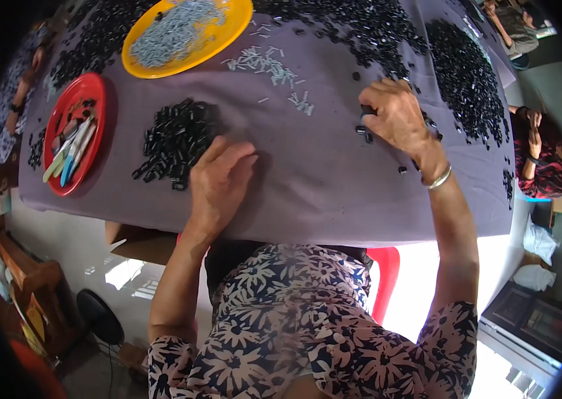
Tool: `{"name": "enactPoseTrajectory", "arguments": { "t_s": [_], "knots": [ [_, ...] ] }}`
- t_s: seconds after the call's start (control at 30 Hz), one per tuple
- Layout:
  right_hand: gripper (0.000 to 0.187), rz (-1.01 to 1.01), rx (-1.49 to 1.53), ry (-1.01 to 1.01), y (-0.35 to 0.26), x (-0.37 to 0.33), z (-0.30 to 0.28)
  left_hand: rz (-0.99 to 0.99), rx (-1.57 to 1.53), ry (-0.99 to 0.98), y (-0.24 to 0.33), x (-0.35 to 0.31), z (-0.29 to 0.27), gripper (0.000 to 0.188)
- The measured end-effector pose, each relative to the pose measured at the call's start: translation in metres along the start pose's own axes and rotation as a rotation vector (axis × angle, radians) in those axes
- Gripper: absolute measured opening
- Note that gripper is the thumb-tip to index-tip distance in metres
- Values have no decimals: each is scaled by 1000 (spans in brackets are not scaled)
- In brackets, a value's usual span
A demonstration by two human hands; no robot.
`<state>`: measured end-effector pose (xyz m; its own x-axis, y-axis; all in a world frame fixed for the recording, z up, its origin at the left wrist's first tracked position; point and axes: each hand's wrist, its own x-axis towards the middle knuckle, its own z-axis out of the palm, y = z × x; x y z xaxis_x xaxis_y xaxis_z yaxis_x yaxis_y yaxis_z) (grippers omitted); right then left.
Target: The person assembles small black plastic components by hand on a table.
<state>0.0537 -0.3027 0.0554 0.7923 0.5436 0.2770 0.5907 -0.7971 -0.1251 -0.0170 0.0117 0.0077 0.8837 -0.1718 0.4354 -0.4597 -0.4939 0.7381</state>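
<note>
My left hand (220,179) hovers over the purple cloth beside a heap of small black cylindrical pieces (178,136). Its fingers are loosely bent and apart, and nothing shows in them. Farther right, my right hand (397,116), with a bangle at the wrist, pinches a small black piece (367,112) between thumb and fingers. A few more black pieces (364,133) lie just below that hand. Beyond and between my hands, short pale grey pins (264,65) are scattered on the cloth.
A yellow plate (133,65) of grey pins stands at the far side. On the left, a red plate (97,149) holds knife-like tools. Large spreads of black pieces (460,73) cover the far and right parts of the table. Other people sit at both sides.
</note>
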Motion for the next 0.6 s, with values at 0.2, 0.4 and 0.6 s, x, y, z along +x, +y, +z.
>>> {"name": "enactPoseTrajectory", "arguments": {
  "t_s": [0.2,0.4,0.6],
  "knots": [
    [17,323,1076,93,-116,-3,22,-241,-537,-110,17,-16,5,43],
    [18,358,1239,64,-136,-6,48,-430,-850,-143,13,-15,5,45],
    [29,79,800,199,-140,3,43,-638,-1103,-148,8,-4,-2,33]
  ]
}}
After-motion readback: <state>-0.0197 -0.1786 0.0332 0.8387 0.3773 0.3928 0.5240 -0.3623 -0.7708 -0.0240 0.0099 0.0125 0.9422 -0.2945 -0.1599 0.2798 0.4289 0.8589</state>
